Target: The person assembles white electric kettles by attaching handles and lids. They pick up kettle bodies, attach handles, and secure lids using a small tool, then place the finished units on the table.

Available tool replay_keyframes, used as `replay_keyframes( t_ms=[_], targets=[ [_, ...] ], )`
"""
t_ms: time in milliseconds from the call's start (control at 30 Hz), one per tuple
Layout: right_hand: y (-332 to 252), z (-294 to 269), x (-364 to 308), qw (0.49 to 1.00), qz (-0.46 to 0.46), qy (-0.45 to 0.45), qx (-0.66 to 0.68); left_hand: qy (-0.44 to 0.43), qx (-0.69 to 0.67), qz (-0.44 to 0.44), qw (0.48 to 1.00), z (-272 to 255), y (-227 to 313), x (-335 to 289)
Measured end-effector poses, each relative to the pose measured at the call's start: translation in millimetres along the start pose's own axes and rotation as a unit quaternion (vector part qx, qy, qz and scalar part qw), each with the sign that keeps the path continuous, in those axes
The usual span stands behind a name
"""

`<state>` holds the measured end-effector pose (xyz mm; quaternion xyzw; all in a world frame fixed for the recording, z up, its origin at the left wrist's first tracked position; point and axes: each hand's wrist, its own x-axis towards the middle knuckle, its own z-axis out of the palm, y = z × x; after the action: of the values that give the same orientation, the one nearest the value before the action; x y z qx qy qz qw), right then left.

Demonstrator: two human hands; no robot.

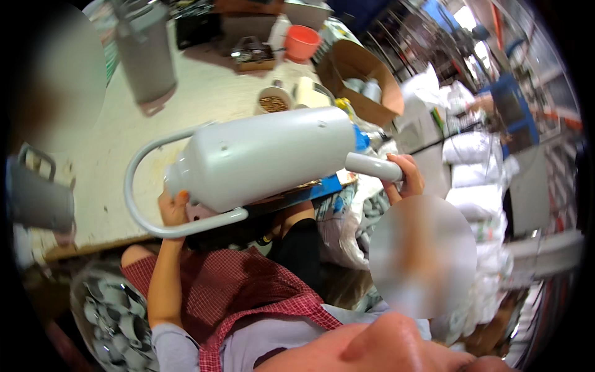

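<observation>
A pale grey vacuum flask body point(273, 155) lies sideways in front of me, its narrow neck to the left and its wide end to the right. My left hand point(175, 209) is closed around the neck. A grey bail handle point(137, 201) loops past that hand, with its ends along the flask's shoulder. In my right hand point(407, 177) I grip a short, pale grey curved side handle point(374, 167). Its far end overlaps the flask's wide end; whether it is fastened there I cannot tell.
More grey flasks stand on the white table point(99, 226): one flask point(145, 59) farther back, another flask point(42, 195) at left. Beyond are a cup of small brass-coloured parts point(274, 102), a red bowl point(302, 43) and a cardboard box point(387, 87). Below left sits a bag of grey parts point(118, 322).
</observation>
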<state>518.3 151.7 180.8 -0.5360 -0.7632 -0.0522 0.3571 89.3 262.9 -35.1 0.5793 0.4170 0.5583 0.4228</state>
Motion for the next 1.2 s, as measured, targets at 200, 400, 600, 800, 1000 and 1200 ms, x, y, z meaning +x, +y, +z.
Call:
replay_keyframes(
  t_ms=[200,400,600,800,1000,1200],
  targets=[
    [-52,23,114,0.971,-0.091,-0.208,0.072,-0.033,0.096,0.139,0.985,7,60,18],
    [-112,100,165,0.956,-0.212,-0.203,0.018,-0.019,0.091,0.190,0.977,8,52,20],
    [-114,119,167,0.940,-0.243,-0.227,-0.076,0.003,0.108,0.224,0.969,8,53,22],
    [-115,120,168,0.937,-0.251,-0.234,-0.066,0.017,0.123,0.224,0.967,10,46,23],
    [-114,122,170,0.928,-0.262,-0.259,-0.061,0.022,0.129,0.229,0.964,11,44,27],
    [-114,121,172,0.922,-0.255,-0.285,-0.066,-0.024,0.126,0.193,0.973,7,51,20]
  ],
)
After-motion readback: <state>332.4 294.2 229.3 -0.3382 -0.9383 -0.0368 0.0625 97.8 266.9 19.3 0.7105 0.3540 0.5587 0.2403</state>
